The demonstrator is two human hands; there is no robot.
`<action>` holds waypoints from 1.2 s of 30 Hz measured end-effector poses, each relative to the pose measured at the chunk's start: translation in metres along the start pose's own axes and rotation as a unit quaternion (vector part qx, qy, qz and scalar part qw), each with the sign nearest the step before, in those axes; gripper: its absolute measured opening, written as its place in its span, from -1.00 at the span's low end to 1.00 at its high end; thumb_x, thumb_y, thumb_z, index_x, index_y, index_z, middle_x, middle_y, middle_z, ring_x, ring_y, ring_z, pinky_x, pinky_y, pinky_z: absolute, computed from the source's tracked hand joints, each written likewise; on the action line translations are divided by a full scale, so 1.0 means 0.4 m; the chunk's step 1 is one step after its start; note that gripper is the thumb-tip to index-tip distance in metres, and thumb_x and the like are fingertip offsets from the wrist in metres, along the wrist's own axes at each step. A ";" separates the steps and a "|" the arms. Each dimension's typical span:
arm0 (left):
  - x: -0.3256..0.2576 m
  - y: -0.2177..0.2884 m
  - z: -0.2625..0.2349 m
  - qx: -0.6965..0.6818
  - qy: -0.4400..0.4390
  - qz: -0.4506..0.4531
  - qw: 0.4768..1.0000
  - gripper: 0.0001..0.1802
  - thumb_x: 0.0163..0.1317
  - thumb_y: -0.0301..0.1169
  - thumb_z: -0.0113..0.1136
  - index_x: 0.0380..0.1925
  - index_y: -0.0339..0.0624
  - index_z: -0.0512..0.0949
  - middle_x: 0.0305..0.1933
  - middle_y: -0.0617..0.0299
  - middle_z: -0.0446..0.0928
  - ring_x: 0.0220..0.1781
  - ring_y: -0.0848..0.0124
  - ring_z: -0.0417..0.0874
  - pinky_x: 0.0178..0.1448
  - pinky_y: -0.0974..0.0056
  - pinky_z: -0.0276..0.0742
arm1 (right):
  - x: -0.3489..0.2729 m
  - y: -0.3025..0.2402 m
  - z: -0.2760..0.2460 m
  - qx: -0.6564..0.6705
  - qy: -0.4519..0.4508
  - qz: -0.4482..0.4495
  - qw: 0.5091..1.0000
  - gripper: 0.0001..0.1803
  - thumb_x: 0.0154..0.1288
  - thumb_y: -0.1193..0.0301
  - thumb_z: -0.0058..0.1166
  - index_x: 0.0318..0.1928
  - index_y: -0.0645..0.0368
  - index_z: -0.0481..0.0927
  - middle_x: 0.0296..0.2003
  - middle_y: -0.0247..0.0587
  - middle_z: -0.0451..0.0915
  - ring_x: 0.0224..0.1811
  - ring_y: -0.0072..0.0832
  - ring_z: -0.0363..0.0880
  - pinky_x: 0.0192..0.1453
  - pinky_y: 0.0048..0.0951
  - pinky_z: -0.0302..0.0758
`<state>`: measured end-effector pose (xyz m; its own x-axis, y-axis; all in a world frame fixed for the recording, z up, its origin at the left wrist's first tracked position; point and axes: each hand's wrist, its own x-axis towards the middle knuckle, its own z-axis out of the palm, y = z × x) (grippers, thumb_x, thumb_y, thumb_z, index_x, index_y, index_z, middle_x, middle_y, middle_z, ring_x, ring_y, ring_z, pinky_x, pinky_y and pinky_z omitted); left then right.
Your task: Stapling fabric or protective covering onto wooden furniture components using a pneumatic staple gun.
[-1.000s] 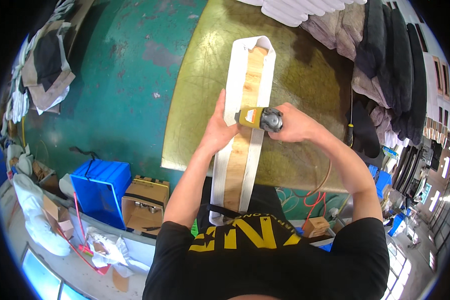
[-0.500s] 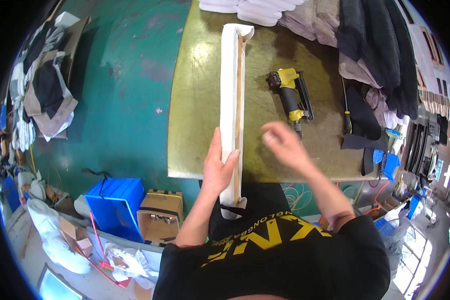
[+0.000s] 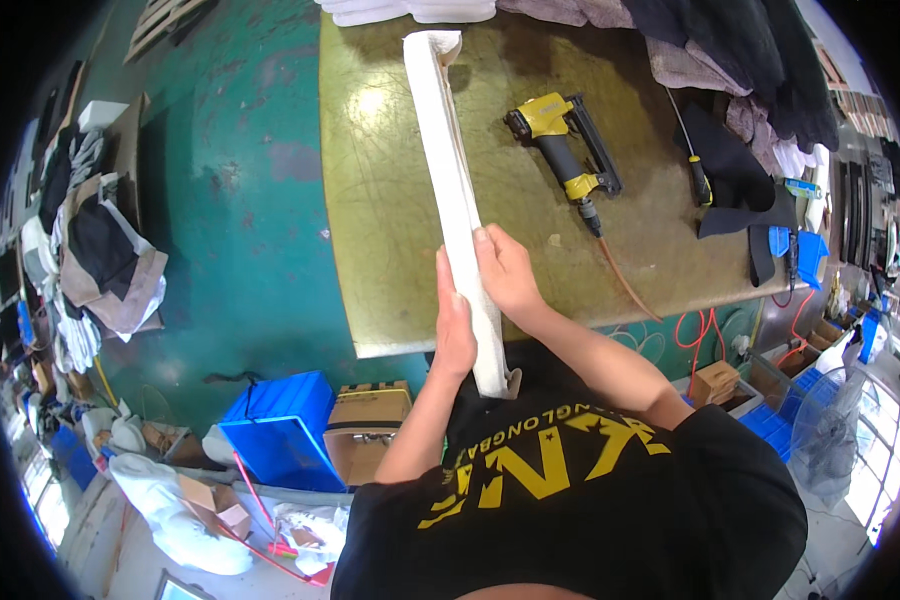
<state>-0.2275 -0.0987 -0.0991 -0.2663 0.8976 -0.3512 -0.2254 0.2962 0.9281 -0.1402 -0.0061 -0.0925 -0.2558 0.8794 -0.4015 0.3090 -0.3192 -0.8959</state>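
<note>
A long, narrow bar wrapped in white padded fabric (image 3: 438,140) stretches from the table to my body, its near end against my black shirt. In the earlier picture a wooden strip shows along its open side; now only a thin gap shows near the far end. My left hand (image 3: 456,330) grips the bar from its left side, near the lower third. From the right, my right hand (image 3: 508,272) presses the fabric edge against the bar, thumb on top. A yellow and black staple gun (image 3: 562,150) with a hose lies to the right on the table.
The worn table (image 3: 380,250) has folded white cloths (image 3: 410,10) and dark fabric (image 3: 710,40) along its far side. A screwdriver (image 3: 698,170) lies by black cloth at right. Blue crates (image 3: 280,425) and a cardboard box (image 3: 370,410) stand on the floor at left.
My right hand has come left from the air onto the bar and holds its right side. The bar has turned slightly, hiding most of the wood. The view has shifted.
</note>
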 end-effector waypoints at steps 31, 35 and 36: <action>-0.001 -0.039 -0.022 -0.152 0.106 -0.067 0.980 -0.27 0.54 -0.47 -0.16 0.62 -0.15 -0.17 0.67 0.03 -0.01 0.64 0.29 0.04 0.62 0.27 -0.04 | 0.350 -0.042 -0.381 -0.425 -0.055 -0.099 0.898 -0.03 0.11 0.42 0.32 0.48 0.35 0.11 0.05 0.09 0.55 0.08 -0.07 0.57 0.19 -0.12 0.50; -0.023 -0.079 0.008 -0.041 0.095 0.005 0.995 -0.25 0.53 -0.47 -0.12 0.62 -0.17 -0.16 0.67 0.02 -0.01 0.65 0.30 0.03 0.62 0.28 -0.06 | 0.358 -0.177 -0.450 -0.139 -0.216 0.158 0.953 -0.62 0.22 0.36 0.29 -0.01 0.27 0.56 -0.34 -0.26 0.61 -0.34 -0.48 0.60 -0.30 -0.42 0.53; -0.026 -0.077 0.010 -0.049 0.090 -0.010 0.995 -0.22 0.51 -0.47 -0.07 0.62 -0.16 -0.17 0.67 0.02 -0.01 0.65 0.30 0.03 0.62 0.27 -0.04 | 0.334 -0.199 -0.454 -0.136 -0.245 0.157 0.947 -0.78 0.23 0.39 0.28 -0.19 0.21 0.58 -0.48 -0.35 0.56 -0.45 -0.52 0.58 -0.36 -0.42 0.51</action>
<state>-0.2141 -0.1159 -0.1234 -0.4217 0.8170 -0.3933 -0.3207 0.2714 0.9075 -0.0327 0.2011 -0.0403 -0.4852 0.4654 -0.7403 0.6484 -0.3766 -0.6617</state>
